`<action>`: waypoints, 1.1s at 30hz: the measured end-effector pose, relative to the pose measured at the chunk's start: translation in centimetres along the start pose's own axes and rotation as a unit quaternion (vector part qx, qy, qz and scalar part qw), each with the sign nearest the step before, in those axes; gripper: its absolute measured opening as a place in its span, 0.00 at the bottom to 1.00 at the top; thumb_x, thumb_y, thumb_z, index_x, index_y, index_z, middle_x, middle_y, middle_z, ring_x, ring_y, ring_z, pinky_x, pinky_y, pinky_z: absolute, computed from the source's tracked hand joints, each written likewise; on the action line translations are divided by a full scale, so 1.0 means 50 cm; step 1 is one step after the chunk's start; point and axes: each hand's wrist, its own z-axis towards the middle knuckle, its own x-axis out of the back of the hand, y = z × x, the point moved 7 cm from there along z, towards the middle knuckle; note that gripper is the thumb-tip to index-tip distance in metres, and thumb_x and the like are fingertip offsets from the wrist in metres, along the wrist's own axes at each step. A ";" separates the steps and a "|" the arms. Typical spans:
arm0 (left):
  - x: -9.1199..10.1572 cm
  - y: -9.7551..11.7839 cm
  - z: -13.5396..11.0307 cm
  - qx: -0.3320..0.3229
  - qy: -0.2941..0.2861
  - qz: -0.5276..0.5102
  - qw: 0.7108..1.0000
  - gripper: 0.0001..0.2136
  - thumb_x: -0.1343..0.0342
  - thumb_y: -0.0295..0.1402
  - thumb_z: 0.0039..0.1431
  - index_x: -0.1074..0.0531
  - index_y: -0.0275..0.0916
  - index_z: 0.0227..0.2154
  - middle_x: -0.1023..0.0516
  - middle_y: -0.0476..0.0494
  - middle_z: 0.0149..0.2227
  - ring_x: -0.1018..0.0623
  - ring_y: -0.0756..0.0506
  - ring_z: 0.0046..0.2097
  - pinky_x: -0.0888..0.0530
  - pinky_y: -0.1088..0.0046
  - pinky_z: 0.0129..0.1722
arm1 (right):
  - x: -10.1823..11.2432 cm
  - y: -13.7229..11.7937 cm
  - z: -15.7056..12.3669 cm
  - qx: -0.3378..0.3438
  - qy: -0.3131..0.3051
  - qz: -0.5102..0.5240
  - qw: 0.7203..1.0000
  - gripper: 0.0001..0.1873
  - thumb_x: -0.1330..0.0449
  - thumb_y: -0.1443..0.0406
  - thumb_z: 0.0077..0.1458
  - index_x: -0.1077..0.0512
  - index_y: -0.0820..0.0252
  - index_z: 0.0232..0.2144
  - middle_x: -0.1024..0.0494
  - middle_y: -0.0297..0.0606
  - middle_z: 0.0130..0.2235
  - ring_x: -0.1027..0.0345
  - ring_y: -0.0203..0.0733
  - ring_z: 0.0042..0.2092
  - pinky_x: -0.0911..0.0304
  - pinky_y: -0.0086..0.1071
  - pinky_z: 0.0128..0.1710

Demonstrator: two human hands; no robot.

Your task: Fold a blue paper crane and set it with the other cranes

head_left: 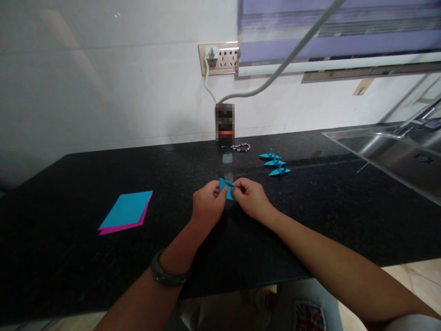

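A small folded piece of blue origami paper (230, 194) is pinched between my two hands, just above the black countertop. My left hand (208, 200) grips its left side with thumb and fingers closed. On the other side my right hand (251, 196) pinches the upper right edge between thumb and forefinger. Part of the paper is hidden behind the fingers. Beyond my right hand, three finished blue paper cranes (274, 163) lie in a slanting row. To the left of my hands rests a stack of square paper (127, 209), blue on top and magenta beneath.
A beaded bracelet (241, 147) lies near the wall, beside an upright pixelated device (224, 122) with a cable. A wall socket (219, 58) sits above it. At the right is a steel sink (409, 156) with a tap. The black countertop's (220, 285) front edge runs below my wrists.
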 end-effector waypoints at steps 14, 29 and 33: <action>-0.035 -0.036 0.001 0.155 -0.079 -0.233 0.957 0.11 0.44 0.37 0.46 0.30 0.34 0.29 0.25 0.45 0.26 0.27 0.50 0.27 0.30 0.75 0.26 | -0.032 0.032 0.001 -0.173 -0.084 0.315 0.929 0.17 0.43 0.52 0.45 0.34 0.62 0.24 0.36 0.31 0.21 0.41 0.30 0.22 0.42 0.24 0.17; -0.033 -0.044 0.000 0.193 -0.071 -0.292 0.934 0.08 0.42 0.32 0.43 0.30 0.34 0.26 0.28 0.49 0.23 0.31 0.53 0.24 0.35 0.79 0.23 | -0.026 0.016 0.000 -0.095 -0.104 0.236 0.961 0.12 0.45 0.57 0.48 0.34 0.61 0.24 0.36 0.29 0.19 0.45 0.30 0.19 0.47 0.25 0.17; -0.036 -0.040 -0.001 0.197 -0.082 -0.301 0.930 0.07 0.43 0.32 0.45 0.30 0.33 0.26 0.29 0.48 0.24 0.30 0.53 0.25 0.33 0.79 0.24 | -0.026 0.020 0.001 -0.103 -0.110 0.231 0.961 0.11 0.45 0.58 0.48 0.34 0.61 0.23 0.37 0.29 0.18 0.45 0.30 0.18 0.47 0.25 0.17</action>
